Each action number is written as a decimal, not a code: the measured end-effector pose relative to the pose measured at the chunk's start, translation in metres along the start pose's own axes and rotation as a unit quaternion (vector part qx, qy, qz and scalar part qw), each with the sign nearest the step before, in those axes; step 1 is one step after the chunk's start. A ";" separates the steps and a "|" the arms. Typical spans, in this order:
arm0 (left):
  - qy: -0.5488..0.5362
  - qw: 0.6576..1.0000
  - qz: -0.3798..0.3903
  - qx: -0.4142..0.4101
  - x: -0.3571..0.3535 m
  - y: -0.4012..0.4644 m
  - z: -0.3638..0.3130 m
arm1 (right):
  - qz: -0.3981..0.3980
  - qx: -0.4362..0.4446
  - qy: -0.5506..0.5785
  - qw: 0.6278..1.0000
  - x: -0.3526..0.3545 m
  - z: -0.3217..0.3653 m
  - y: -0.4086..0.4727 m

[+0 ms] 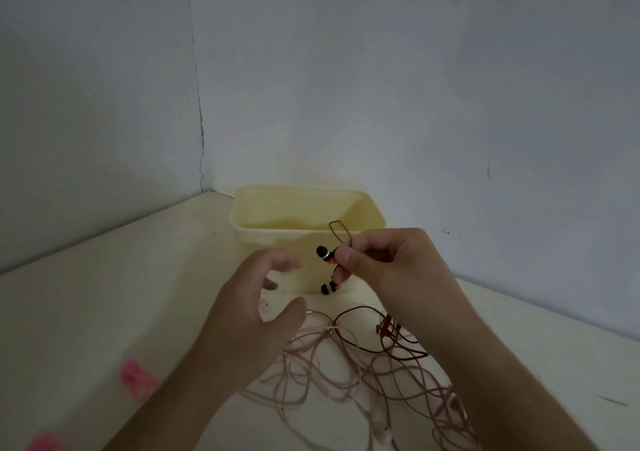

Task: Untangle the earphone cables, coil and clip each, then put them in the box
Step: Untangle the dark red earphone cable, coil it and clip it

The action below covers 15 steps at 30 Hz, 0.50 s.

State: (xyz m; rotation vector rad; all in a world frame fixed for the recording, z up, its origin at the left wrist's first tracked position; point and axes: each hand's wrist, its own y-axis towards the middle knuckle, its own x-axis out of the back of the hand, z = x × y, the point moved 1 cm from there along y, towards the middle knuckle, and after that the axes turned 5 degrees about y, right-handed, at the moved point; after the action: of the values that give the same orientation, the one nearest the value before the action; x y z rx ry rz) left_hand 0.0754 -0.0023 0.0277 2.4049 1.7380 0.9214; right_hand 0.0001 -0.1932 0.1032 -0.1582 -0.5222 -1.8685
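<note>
**A:** What's biggest on my feed?

**B:** I see the pale counter filling the lower half of the frame, set in a corner of grey walls. At centre stands the cream box, open at the top.

**A:** And the cables?

**B:** I see a loose tangle of pink cable spread across the lower centre and lower right, lying on the counter. A dark red cable loops over it just below the box.

**A:** Hands?

**B:** The right hand, centre right, has its fingers curled, pinching a loop of the dark red cable that sticks up in front of the box. Two black earbuds hang just left of that pinch, one above the other. The left hand, centre left, is blurred; its fingers are spread and relaxed, holding nothing that I can see.

**A:** Anything small?

**B:** Pink clips: one at lower left, another at the bottom left edge, both on the counter, well apart from the cables.
</note>
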 end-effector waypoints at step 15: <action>-0.244 0.942 -0.170 0.155 0.008 0.019 0.014 | 0.018 0.003 -0.013 1.000 0.020 0.009 0.003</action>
State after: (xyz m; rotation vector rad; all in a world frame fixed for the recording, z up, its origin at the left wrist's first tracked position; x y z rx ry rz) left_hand 0.1000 0.0023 0.0266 2.1152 2.0902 0.0024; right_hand -0.0057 -0.2075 0.1194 -0.1872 -0.5388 -1.8322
